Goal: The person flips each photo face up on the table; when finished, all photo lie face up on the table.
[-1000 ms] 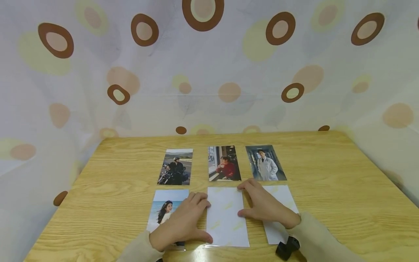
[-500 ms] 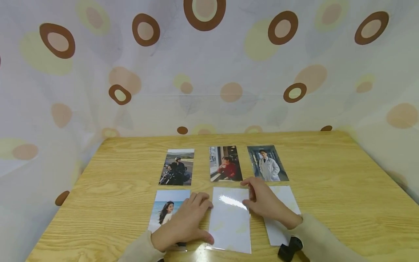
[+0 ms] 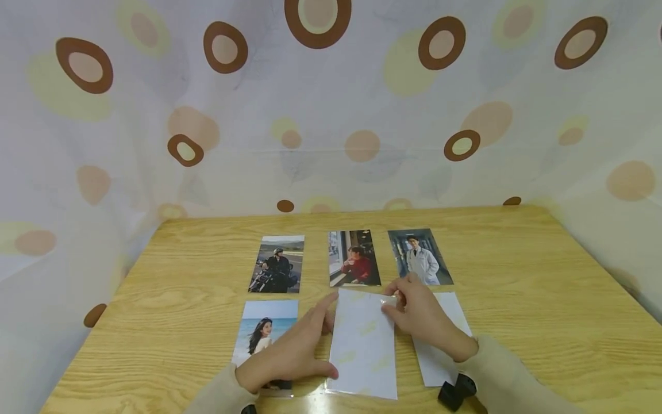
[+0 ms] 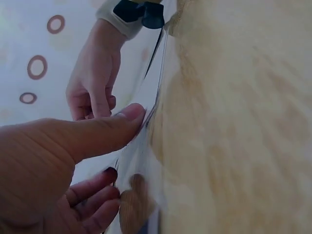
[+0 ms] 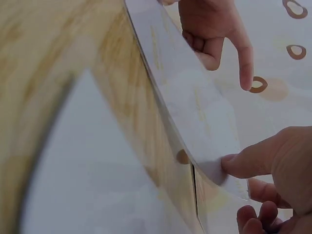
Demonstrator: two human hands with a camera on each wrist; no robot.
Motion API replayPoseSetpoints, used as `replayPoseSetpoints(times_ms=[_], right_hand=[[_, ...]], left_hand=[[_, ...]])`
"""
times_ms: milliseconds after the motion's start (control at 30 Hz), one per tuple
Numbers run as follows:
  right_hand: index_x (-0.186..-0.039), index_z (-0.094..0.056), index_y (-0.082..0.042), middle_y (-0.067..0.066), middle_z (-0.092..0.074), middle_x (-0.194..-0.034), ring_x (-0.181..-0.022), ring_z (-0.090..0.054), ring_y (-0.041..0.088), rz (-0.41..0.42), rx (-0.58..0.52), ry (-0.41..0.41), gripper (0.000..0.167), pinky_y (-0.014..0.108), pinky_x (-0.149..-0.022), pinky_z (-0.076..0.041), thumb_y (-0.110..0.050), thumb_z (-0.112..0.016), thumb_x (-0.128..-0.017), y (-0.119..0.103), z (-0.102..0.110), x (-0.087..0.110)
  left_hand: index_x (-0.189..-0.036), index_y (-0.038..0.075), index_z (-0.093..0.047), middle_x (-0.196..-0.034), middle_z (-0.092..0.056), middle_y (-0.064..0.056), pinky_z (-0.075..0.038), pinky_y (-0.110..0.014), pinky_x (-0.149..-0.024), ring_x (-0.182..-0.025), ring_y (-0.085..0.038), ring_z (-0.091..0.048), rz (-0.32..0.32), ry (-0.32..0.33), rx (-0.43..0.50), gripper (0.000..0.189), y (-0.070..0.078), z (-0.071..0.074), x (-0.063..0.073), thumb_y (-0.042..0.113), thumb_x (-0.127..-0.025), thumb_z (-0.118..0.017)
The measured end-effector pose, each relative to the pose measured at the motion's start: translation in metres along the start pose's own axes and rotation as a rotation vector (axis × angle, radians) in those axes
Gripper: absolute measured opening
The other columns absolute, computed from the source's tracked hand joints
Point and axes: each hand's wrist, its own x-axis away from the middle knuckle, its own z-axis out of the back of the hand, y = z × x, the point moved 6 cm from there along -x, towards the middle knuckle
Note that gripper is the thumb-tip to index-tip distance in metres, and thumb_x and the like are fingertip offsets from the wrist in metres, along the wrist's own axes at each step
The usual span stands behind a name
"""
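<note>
A white card (image 3: 364, 351) with faint yellow marks, glossy at its edges, is tilted up off the wood in the front row's middle. My right hand (image 3: 424, 316) pinches its upper right corner between thumb and fingers; in the right wrist view the thumb (image 5: 243, 163) presses the white face. My left hand (image 3: 289, 351) is at the card's left edge, thumb (image 4: 112, 134) touching the lower part and index finger extended toward the top corner. Partly under the left hand lies a seaside photo (image 3: 269, 322). Another white card (image 3: 437, 362) lies partly under the right hand.
Along the back row lie a motorcycle rider photo (image 3: 276, 264), a red sweater photo (image 3: 355, 259) and a white-coat photo (image 3: 421, 257). The wooden table (image 3: 527, 276) meets a dotted cloth (image 3: 331, 178) behind. A black wrist device (image 3: 456, 392) hangs at the right sleeve.
My right hand has gone from touching the card's right edge to pinching its upper corner, and the card has tilted up. My left fingers have straightened toward the card's top left corner.
</note>
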Motion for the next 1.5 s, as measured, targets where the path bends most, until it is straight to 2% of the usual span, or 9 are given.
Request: replayPoseSetpoints(times_ms=[133,267,367,533,767,933,1200,1367,1500], right_hand=[[-0.109,-0.057,0.000,-0.005,-0.042,-0.067,-0.055,-0.035,0.001,0.043,0.000,-0.007,0.037,0.020,-0.052,-0.033,-0.004,-0.077,-0.078,-0.005,-0.002,0.001],[-0.109,-0.049,-0.001,-0.010,-0.043,-0.064,-0.053,-0.035,-0.002,0.088,-0.095,-0.084,0.033,0.018,-0.050,-0.034,-0.004,-0.070,-0.083,-0.008,-0.007,0.001],[-0.102,-0.047,-0.005,-0.010,-0.045,-0.065,-0.053,-0.038,-0.003,0.105,-0.153,-0.140,0.023,0.018,-0.049,-0.036,-0.007,-0.066,-0.088,-0.010,-0.011,0.003],[-0.108,-0.046,-0.003,-0.006,-0.055,-0.069,-0.055,-0.047,0.000,0.085,-0.278,-0.243,0.023,0.020,-0.050,-0.042,-0.014,-0.061,-0.094,-0.015,-0.016,0.006],[-0.124,-0.035,0.003,0.009,-0.061,-0.085,-0.072,-0.063,0.014,0.007,-0.517,-0.428,0.032,0.029,-0.058,-0.052,-0.019,-0.046,-0.103,-0.023,-0.023,0.012],[-0.128,-0.028,0.005,0.017,-0.058,-0.096,-0.084,-0.063,0.018,0.009,-0.650,-0.490,0.034,0.034,-0.066,-0.055,-0.022,-0.029,-0.107,-0.031,-0.020,0.015],[-0.128,-0.023,0.007,0.021,-0.056,-0.103,-0.091,-0.064,0.024,-0.010,-0.778,-0.529,0.047,0.034,-0.072,-0.055,-0.034,-0.011,-0.107,-0.039,-0.018,0.015],[-0.121,-0.023,0.003,0.015,-0.047,-0.103,-0.085,-0.060,0.020,-0.103,-0.798,-0.560,0.045,0.033,-0.075,-0.054,-0.039,-0.015,-0.106,-0.037,-0.017,0.017],[-0.114,-0.029,0.001,0.009,-0.039,-0.088,-0.072,-0.050,0.017,-0.159,-0.736,-0.541,0.033,0.032,-0.072,-0.051,-0.030,-0.026,-0.107,-0.030,-0.018,0.016]], left_hand=[[-0.152,0.010,0.001,-0.096,-0.048,0.002,-0.049,-0.018,-0.066,-0.074,-0.002,-0.051,-0.087,-0.039,0.223,0.114,0.004,-0.001,-0.001,0.011,-0.075,-0.083],[-0.153,0.012,0.002,-0.104,-0.051,-0.002,-0.052,-0.020,-0.060,-0.070,-0.001,-0.056,-0.078,-0.006,0.355,0.111,0.006,0.002,-0.002,0.012,-0.078,-0.080],[-0.154,0.013,-0.003,-0.111,-0.054,-0.002,-0.053,-0.022,-0.063,-0.075,-0.004,-0.059,-0.053,0.033,0.398,0.106,0.006,0.005,-0.003,0.015,-0.080,-0.079],[-0.151,0.007,-0.019,-0.125,-0.056,-0.014,-0.055,-0.027,-0.076,-0.087,-0.010,-0.062,-0.066,0.066,0.529,0.085,0.007,0.008,-0.004,0.013,-0.085,-0.073],[-0.152,0.010,-0.024,-0.143,-0.042,-0.022,-0.052,-0.032,-0.090,-0.109,-0.018,-0.058,-0.140,0.008,0.682,0.064,0.011,0.004,-0.005,0.019,-0.098,-0.056],[-0.154,0.011,-0.021,-0.150,-0.034,-0.021,-0.049,-0.033,-0.094,-0.118,-0.028,-0.051,-0.181,-0.003,0.688,0.053,0.017,0.002,-0.004,0.020,-0.104,-0.040],[-0.154,0.010,-0.019,-0.151,-0.032,-0.018,-0.048,-0.035,-0.095,-0.125,-0.031,-0.048,-0.161,-0.004,0.617,0.050,0.022,0.001,-0.003,0.024,-0.107,-0.027],[-0.151,0.015,-0.029,-0.153,-0.034,-0.009,-0.045,-0.036,-0.100,-0.134,-0.026,-0.041,-0.198,-0.007,0.496,0.045,0.027,-0.002,-0.001,0.018,-0.106,-0.031],[-0.148,0.018,-0.034,-0.156,-0.030,-0.001,-0.040,-0.040,-0.106,-0.140,-0.022,-0.034,-0.215,-0.021,0.359,0.044,0.028,-0.005,0.002,0.015,-0.104,-0.040]])
